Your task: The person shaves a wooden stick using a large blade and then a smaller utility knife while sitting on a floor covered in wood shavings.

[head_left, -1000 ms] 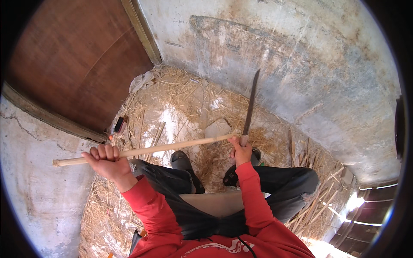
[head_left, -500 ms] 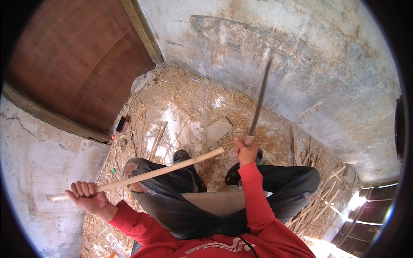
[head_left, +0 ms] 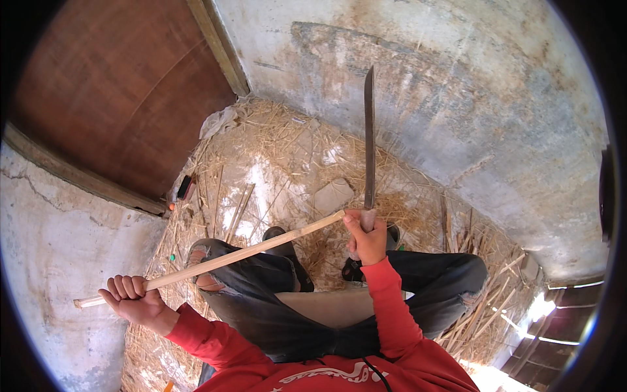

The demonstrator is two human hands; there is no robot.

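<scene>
My left hand [head_left: 136,299] is closed round a pale stripped wooden stick [head_left: 241,253], near its lower left end. The stick slants up to the right across my knees, and its far tip reaches the fingers of my right hand [head_left: 367,240]. That hand grips the light-coloured handle of a machete [head_left: 370,144]. Its long dark blade points away from me toward the far wall, nearly upright in the picture. My right thumb and forefinger sit by the stick's end; whether they press on it I cannot tell.
Straw and shavings [head_left: 281,137] cover the floor between my feet and the wall [head_left: 444,85]. A flat stone [head_left: 334,195] lies ahead. Split sticks [head_left: 483,307] are piled on the right. A brown board [head_left: 124,98] stands at the left, with a small dark-and-red object [head_left: 186,187] below it.
The machete has swung left, from a rightward tilt to almost straight ahead. My right hand has turned, its fingers now at the stick's tip. My left hand stays where it was.
</scene>
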